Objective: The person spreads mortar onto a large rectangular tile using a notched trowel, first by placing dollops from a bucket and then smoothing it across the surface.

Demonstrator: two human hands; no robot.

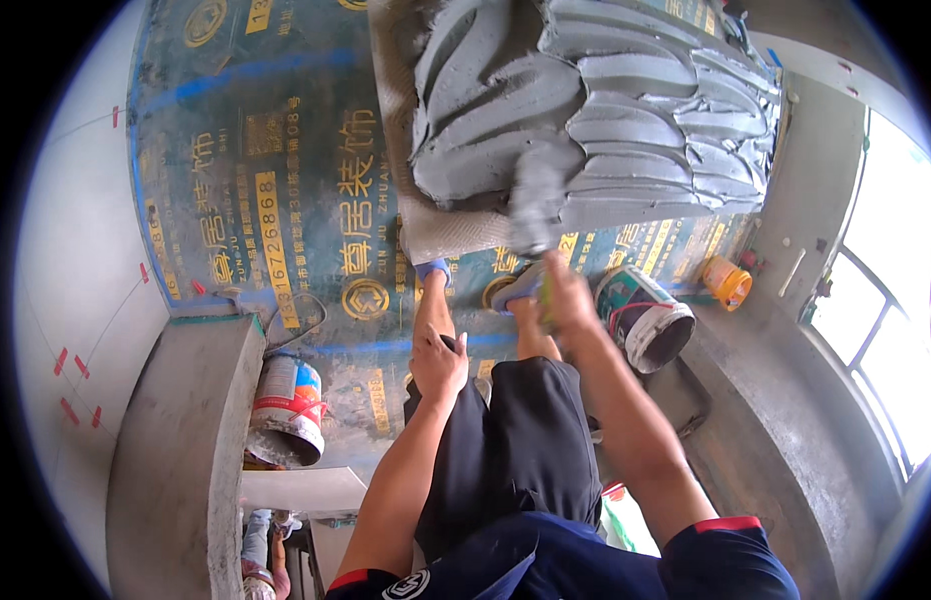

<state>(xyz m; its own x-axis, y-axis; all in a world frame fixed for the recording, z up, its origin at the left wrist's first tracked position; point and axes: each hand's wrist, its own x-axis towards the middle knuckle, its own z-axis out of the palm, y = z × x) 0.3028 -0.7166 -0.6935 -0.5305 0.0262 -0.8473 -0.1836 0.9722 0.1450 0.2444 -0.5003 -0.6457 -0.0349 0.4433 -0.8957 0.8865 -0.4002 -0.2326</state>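
Note:
My right hand (570, 295) grips a green-handled trowel (533, 205), its mortar-coated blade blurred at the lower edge of thick grey mortar (645, 120). The mortar covers much of a large slab (455, 230), leaving a beige textured border at the left and bottom; ridges and swirls mark its surface. My left hand (440, 365) rests over my left knee, fingers slightly curved, thumb apart. My sandalled feet stand just below the slab.
Green printed floor covering (245, 190) lies around the slab. A white bucket (285, 405) sits left, another bucket (635, 310) and an orange pail (725, 283) right. Concrete ledges (175, 460) flank me; a bright window (875, 300) is right. Another person (260, 570) appears at lower left.

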